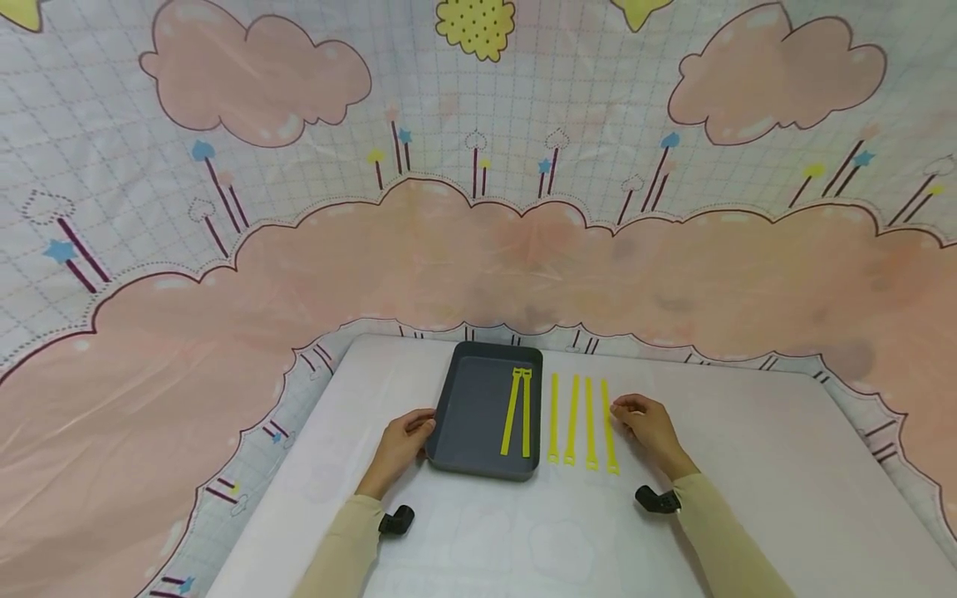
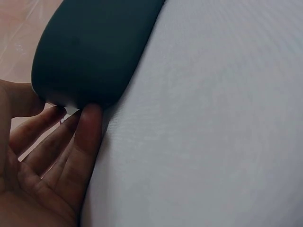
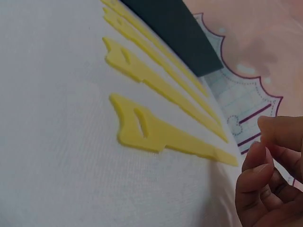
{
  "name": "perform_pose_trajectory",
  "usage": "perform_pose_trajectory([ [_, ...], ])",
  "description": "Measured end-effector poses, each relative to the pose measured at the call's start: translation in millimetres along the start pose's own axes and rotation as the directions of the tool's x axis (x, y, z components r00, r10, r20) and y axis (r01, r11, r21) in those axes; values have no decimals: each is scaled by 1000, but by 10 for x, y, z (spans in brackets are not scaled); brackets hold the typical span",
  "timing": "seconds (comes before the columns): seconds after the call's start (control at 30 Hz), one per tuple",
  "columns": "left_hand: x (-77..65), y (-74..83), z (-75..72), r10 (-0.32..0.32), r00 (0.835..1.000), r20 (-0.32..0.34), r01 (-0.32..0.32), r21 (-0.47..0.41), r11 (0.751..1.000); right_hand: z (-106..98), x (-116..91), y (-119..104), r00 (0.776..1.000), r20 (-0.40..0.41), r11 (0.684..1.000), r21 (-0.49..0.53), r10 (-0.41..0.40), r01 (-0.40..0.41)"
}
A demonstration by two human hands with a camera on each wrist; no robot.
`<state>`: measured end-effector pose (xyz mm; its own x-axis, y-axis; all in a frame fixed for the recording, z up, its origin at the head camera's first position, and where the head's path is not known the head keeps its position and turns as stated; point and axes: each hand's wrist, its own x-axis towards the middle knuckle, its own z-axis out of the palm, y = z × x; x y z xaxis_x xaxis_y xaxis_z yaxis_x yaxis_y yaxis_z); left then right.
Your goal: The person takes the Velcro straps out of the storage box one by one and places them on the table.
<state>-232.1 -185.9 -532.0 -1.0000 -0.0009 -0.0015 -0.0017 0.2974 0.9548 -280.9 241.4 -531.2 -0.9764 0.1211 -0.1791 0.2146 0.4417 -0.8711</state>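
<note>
A dark grey tray (image 1: pixel 478 465) lies on the table, with two flat yellow strips (image 1: pixel 527 415) inside near its right wall. My left hand (image 1: pixel 404 444) holds the tray's left edge; in the left wrist view its thumb and fingers (image 2: pixel 87 127) are at the tray's wall. Several more yellow strips (image 1: pixel 590 423) lie side by side to the right of the tray, their wider, slotted ends toward me. Close beside the rightmost strip (image 3: pixel 163 135) is my right hand (image 1: pixel 649 428). Its fingers are loosely bent, and nothing shows between them.
The tray and strips lie on a white-covered table (image 1: pixel 463 540). Behind it hangs a cloth (image 1: pixel 523 266) printed with pink clouds and stars. A small black device (image 1: pixel 396 521) is on the left wrist, and another black device (image 1: pixel 656 500) on the right.
</note>
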Motion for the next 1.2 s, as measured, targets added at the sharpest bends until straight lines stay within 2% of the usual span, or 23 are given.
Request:
perform_pose_trajectory([
  [0.27,-5,2,6,-2,1000,-2,2,-2,1000,-55,-154,-166,997,9,996,36,-79,78],
  [0.53,6,1,16,-14,1000,-10,15,7,1000,-104,-288,-369,992,16,991,27,-129,128],
  [0.63,-19,62,14,-14,1000,0,14,6,1000,-110,-343,-432,986,25,986,26,-166,165],
  [0.87,-155,333,-39,-10,999,43,9,10,1000,-94,-464,-590,964,44,964,63,-263,260],
  [1.2,-180,358,-44,3,999,39,-4,14,1000,-36,-590,-753,938,34,938,20,-346,345],
])
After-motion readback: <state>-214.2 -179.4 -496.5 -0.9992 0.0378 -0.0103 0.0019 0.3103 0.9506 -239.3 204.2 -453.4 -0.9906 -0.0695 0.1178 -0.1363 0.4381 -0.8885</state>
